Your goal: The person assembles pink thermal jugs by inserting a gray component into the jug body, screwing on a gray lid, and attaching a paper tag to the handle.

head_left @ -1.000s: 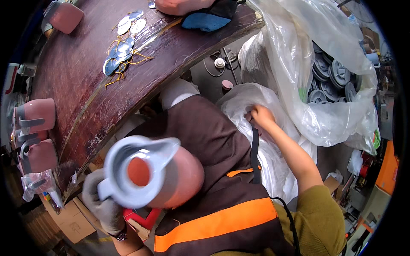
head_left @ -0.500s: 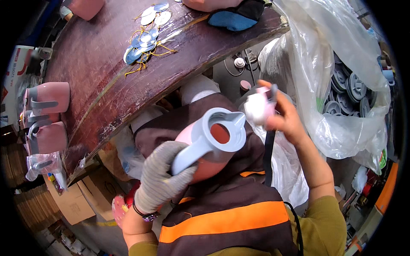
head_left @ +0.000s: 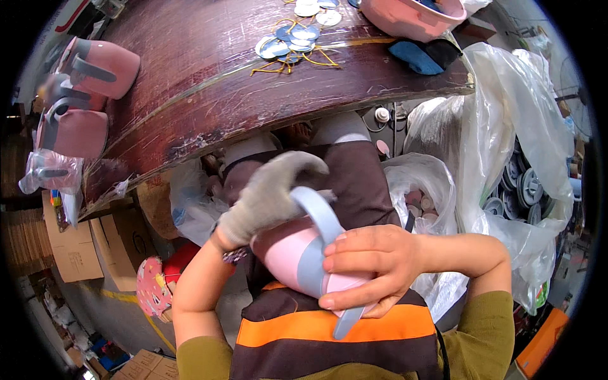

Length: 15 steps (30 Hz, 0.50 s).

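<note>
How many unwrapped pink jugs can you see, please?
4: one held jug under the right hand; upper jug, middle jug and lower jug at the table's left end; more may be hidden.

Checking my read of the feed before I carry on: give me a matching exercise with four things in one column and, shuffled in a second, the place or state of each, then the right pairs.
Things
1. Left hand
2. Right hand
3. Round tags
4. Grey lids

Places and states
A. Inside a clear plastic bag
B. Bare, touching the pink jug
C. Lying in a cluster on the table
D. Gloved

Right pairs: 1-D, 2-B, 3-C, 4-A
</note>
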Motion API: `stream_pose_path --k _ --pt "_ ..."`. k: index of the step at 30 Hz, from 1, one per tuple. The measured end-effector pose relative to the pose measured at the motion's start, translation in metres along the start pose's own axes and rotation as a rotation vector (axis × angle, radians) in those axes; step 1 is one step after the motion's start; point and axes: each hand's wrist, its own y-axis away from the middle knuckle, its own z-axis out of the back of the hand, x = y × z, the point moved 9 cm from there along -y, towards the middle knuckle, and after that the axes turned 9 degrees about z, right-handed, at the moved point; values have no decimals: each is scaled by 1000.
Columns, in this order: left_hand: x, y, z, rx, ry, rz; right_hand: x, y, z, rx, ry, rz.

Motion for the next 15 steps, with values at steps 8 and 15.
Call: stream_pose_path --k 8,15 --pt "-64 57 -60 429 2 -68 -117 98 46 -129 114 -1092" --pt "-20 42 -36 141 219 131 -108 82 56 9 -14 -881"
